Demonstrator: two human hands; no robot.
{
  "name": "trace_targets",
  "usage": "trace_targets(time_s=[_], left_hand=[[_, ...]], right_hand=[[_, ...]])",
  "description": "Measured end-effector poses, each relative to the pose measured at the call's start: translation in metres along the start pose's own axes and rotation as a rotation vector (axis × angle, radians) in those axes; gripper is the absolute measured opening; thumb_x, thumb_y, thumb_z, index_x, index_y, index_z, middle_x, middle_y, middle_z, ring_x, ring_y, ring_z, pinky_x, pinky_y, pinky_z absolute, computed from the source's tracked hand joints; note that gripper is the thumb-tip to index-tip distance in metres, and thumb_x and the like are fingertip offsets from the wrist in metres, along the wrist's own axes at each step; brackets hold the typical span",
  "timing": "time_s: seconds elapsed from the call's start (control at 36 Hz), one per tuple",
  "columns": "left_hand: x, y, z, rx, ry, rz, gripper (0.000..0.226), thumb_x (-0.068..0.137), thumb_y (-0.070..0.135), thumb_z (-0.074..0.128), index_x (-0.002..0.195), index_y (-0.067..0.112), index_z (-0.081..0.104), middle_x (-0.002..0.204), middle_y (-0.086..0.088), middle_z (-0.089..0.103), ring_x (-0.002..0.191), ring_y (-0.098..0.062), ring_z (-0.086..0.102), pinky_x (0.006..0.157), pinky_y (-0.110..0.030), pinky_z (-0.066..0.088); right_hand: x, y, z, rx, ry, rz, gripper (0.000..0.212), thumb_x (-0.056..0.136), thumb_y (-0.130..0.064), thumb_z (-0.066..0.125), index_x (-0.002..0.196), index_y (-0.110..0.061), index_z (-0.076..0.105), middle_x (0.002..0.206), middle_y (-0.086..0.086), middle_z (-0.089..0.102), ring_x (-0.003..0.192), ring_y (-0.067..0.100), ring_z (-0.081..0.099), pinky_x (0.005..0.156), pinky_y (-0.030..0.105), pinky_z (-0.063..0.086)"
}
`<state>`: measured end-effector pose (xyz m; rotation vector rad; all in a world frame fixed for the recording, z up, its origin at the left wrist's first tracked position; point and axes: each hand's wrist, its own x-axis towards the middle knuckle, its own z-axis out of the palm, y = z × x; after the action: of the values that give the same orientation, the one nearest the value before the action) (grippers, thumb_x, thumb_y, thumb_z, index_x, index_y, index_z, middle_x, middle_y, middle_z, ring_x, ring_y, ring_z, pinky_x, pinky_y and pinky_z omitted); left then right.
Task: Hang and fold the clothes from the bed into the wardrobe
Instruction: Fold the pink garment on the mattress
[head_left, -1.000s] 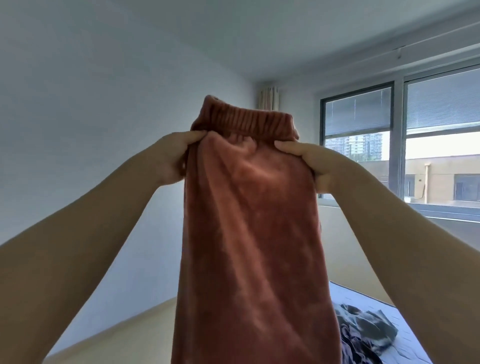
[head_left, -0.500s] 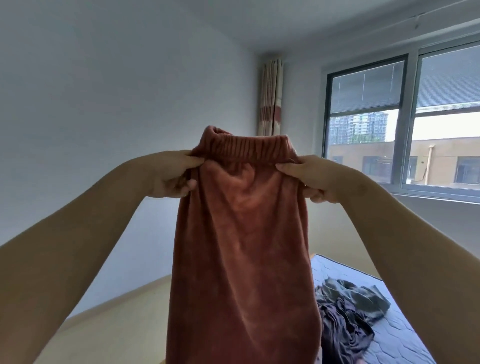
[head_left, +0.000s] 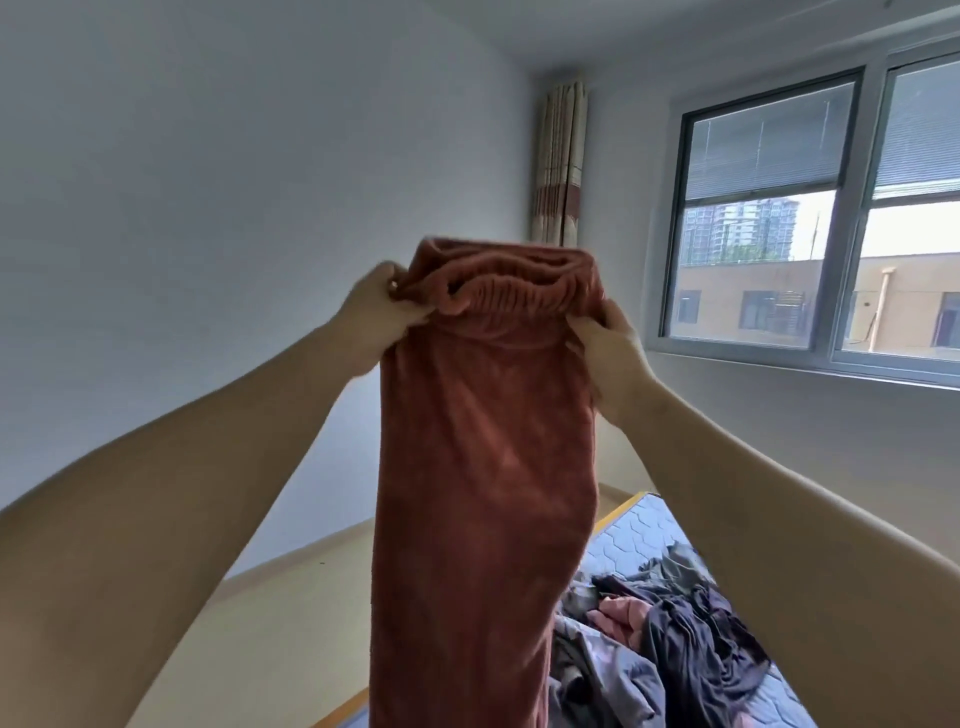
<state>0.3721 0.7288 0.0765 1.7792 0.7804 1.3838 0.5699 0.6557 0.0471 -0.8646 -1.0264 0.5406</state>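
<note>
This is a bedroom in a flat. Below the window stands a bed with a bare quilted mattress, and a heap of clothes lies on it. Left of the window a striped curtain hangs bunched in the corner, and a plain white wall runs on from there. A blind covers the top of the window. Through the glass show tower blocks and a low tan building.

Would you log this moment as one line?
left hand grips waistband; right hand grips waistband; rust garment hangs; clothes on bed
</note>
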Motion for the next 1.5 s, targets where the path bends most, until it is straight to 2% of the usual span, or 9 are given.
trace_targets(time_s=[0.31,0.42,0.56,0.72,0.86,1.0,1.06,1.17,1.5], left_hand=[[-0.019,0.049,-0.025,-0.214,0.014,0.22,0.036,0.056,-0.001,0.069,0.075,0.017,0.044,0.082,-0.008,0.052,0.089,-0.025,0.049,0.09,-0.045,0.044],[-0.045,0.038,-0.026,-0.124,-0.032,0.154,0.039,0.069,-0.006,0.074,0.084,0.017,0.046,0.096,-0.006,0.056,0.094,-0.024,0.058,0.089,-0.033,0.052],[-0.099,0.004,-0.025,0.108,-0.235,-0.084,0.05,0.073,0.024,0.078,0.115,0.021,0.052,0.101,0.002,0.065,0.078,-0.009,0.067,0.064,-0.02,0.057],[-0.151,-0.05,-0.015,0.335,-0.533,-0.411,0.041,0.066,0.044,0.078,0.096,0.018,0.065,0.065,0.003,0.056,0.057,-0.011,0.051,0.059,-0.023,0.054],[-0.181,-0.082,-0.015,0.423,-0.814,-0.62,0.011,0.08,0.031,0.071,0.084,0.021,0.067,0.053,0.007,0.035,0.045,-0.009,0.026,0.047,-0.018,0.029],[-0.2,-0.117,-0.015,0.507,-0.996,-0.764,0.04,0.049,0.043,0.08,0.082,0.023,0.071,0.081,-0.005,0.033,0.059,-0.014,0.024,0.047,-0.019,0.028],[-0.206,-0.132,-0.012,0.507,-1.022,-0.823,0.037,0.05,0.042,0.08,0.081,0.024,0.07,0.08,-0.004,0.035,0.059,-0.014,0.027,0.048,-0.018,0.029],[-0.215,-0.162,-0.004,0.5,-0.973,-0.892,0.011,0.082,0.02,0.069,0.085,0.018,0.059,0.054,0.005,0.034,0.05,-0.007,0.028,0.049,-0.016,0.03],[-0.246,-0.292,0.016,0.388,-0.879,-1.093,0.014,0.09,0.009,0.058,0.081,0.02,0.056,0.062,0.003,0.042,0.049,-0.007,0.038,0.046,-0.015,0.037]], right_hand=[[-0.017,-0.051,-0.003,-0.011,-0.139,-0.303,0.011,0.085,-0.006,0.06,0.086,-0.017,0.059,0.088,0.002,0.062,0.082,0.013,0.058,0.077,0.025,0.05],[-0.045,-0.051,-0.016,-0.117,-0.172,-0.3,0.012,0.086,-0.005,0.061,0.091,-0.016,0.06,0.089,0.002,0.063,0.078,0.009,0.061,0.074,0.019,0.052],[-0.085,-0.025,-0.046,-0.25,-0.21,-0.078,0.01,0.085,-0.005,0.063,0.083,-0.015,0.06,0.058,-0.007,0.061,0.048,0.006,0.057,0.052,0.016,0.047],[-0.128,0.035,-0.078,-0.387,-0.333,0.309,0.017,0.082,0.0,0.06,0.077,-0.016,0.063,0.046,-0.01,0.05,0.043,0.007,0.04,0.043,0.016,0.032],[-0.161,0.077,-0.099,-0.389,-0.509,0.608,0.014,0.06,-0.011,0.071,0.074,-0.011,0.072,0.079,0.012,0.056,0.072,0.023,0.046,0.062,0.026,0.037],[-0.183,0.116,-0.113,-0.335,-0.736,0.867,0.011,0.07,-0.004,0.065,0.075,-0.013,0.07,0.079,0.007,0.063,0.066,0.016,0.056,0.064,0.024,0.048],[-0.19,0.132,-0.116,-0.334,-0.77,0.953,0.026,0.059,-0.011,0.073,0.083,-0.007,0.066,0.091,0.013,0.057,0.08,0.023,0.048,0.088,0.041,0.048],[-0.205,0.164,-0.121,-0.392,-0.765,1.035,0.028,0.058,-0.014,0.071,0.083,-0.008,0.058,0.075,0.009,0.041,0.057,0.017,0.028,0.045,0.019,0.027],[-0.242,0.276,-0.134,-0.436,-0.669,1.233,0.006,0.085,-0.004,0.058,0.09,-0.008,0.06,0.058,0.0,0.034,0.043,0.01,0.022,0.042,0.02,0.014]])
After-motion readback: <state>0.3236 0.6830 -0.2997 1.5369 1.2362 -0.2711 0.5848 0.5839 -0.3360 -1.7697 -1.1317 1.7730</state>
